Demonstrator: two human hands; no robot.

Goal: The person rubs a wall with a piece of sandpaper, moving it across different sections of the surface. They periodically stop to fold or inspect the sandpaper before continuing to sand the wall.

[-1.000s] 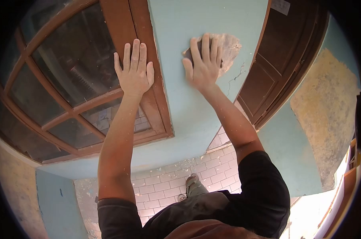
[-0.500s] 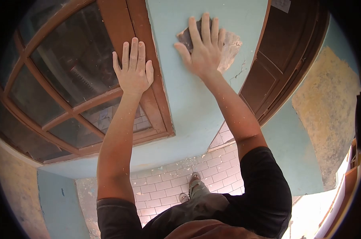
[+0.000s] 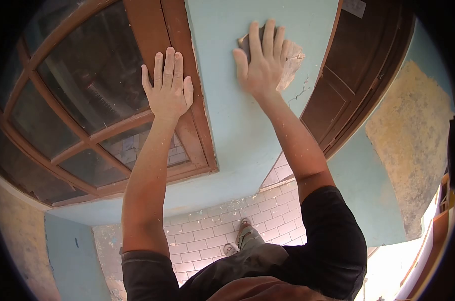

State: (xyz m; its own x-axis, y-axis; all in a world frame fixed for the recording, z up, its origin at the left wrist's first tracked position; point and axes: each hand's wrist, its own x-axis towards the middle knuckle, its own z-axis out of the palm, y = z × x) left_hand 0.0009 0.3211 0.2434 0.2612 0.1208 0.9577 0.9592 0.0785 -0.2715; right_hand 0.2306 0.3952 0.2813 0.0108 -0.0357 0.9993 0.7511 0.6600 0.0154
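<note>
My right hand (image 3: 262,67) lies flat on the light blue wall (image 3: 227,115), pressing a dark grey piece of sandpaper (image 3: 245,44) under its spread fingers. Most of the sheet is hidden; one edge shows by the thumb and index finger. Just right of these fingers is a bare patch (image 3: 291,62) of stripped paint. My left hand (image 3: 169,88) rests with fingers stretched on the brown window frame (image 3: 148,30) and holds nothing. Pale dust coats both hands.
Left of the wall is a window with several glass panes (image 3: 92,65). To the right stands a brown door (image 3: 333,95). A hairline crack (image 3: 301,90) runs below the bare patch. Paint flakes lie on the tiled floor (image 3: 187,238); a peeled yellowish wall area (image 3: 413,130) is farther right.
My right hand has slid slightly to the right and down along the wall, and the sandpaper has moved with it. My left hand stays in place on the frame.
</note>
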